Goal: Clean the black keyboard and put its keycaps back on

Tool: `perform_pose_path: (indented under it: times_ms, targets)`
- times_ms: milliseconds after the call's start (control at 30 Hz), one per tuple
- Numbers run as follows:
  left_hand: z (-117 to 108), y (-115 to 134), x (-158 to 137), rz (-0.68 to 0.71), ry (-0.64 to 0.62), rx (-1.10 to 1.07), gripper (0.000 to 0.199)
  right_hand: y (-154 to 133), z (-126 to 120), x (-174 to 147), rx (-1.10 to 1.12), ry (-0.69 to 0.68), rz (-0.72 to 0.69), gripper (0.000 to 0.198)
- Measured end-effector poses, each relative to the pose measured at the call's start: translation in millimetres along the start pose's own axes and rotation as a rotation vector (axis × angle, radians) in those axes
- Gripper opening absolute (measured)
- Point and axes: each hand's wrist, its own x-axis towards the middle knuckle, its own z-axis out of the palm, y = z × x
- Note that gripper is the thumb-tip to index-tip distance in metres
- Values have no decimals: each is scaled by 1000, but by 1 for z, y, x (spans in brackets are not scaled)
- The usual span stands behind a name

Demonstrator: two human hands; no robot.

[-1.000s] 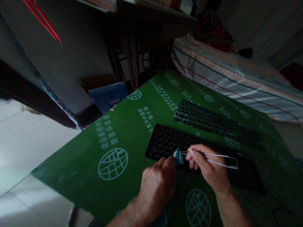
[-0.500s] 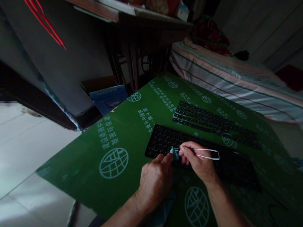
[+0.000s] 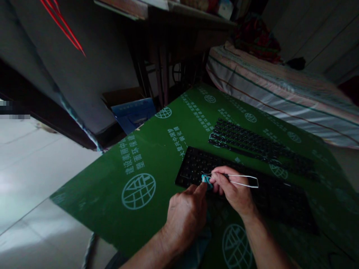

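A black keyboard base lies at a slant on the green board, its keycaps off. Above its left part, my right hand is closed on a wire keycap puller, whose bent loop points right. My left hand pinches a teal cloth at the near edge of the base. The cloth meets the puller's tips, and whether a keycap sits between them I cannot make out. Behind the base, the loose black keycaps are laid out in rows.
The green printed board serves as the work surface. A dark cable trails off the keyboard's right end. Beyond the board stand a blue box, a dark wooden table and a bed with a striped sheet.
The view has swung slightly, so the board and keyboard sit further right in the picture. Both hands keep their grips; the right has shifted a little left over the keyboard.
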Motion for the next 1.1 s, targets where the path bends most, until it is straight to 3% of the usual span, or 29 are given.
perform_pose_path:
  times_ms: [333, 767, 1100]
  targets:
    - [1, 4, -1, -16, 44, -167, 27, -2, 2, 10, -9, -58, -52, 18]
    - [-4, 3, 0, -31, -4, -108, 25, -4, 3, 14, -47, -112, -59, 19]
    - [10, 17, -1, 34, -85, -32, 21, -8, -18, -4, -217, -52, -56, 21]
